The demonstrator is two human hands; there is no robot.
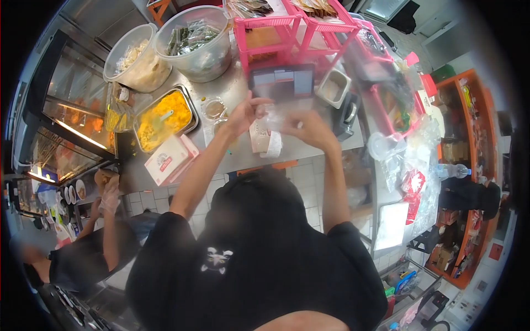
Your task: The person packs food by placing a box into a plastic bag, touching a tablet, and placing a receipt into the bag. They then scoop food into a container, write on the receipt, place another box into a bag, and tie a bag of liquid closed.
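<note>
Over the steel counter, my left hand (243, 117) has its fingers curled, with the index finger reaching toward the right. My right hand (310, 130) is closed in a pinch facing it. A thin clear plastic bag (277, 115), blurred, spans the gap between the two hands. Below them lies a small printed carton (258, 138), partly covered by the plastic and the left hand. A white receipt (272, 145) hangs at its right side. Just beyond the hands stands a tablet (282, 81) with a lit screen.
Left are a tray of yellow food (165, 117), a red-and-white box (168, 161) and a round lidded cup (214, 109). Two large tubs (193, 55) and pink racks (269, 25) stand behind. Right are a metal container (333, 88) and a black device (346, 118). A gloved co-worker (110, 201) is at left.
</note>
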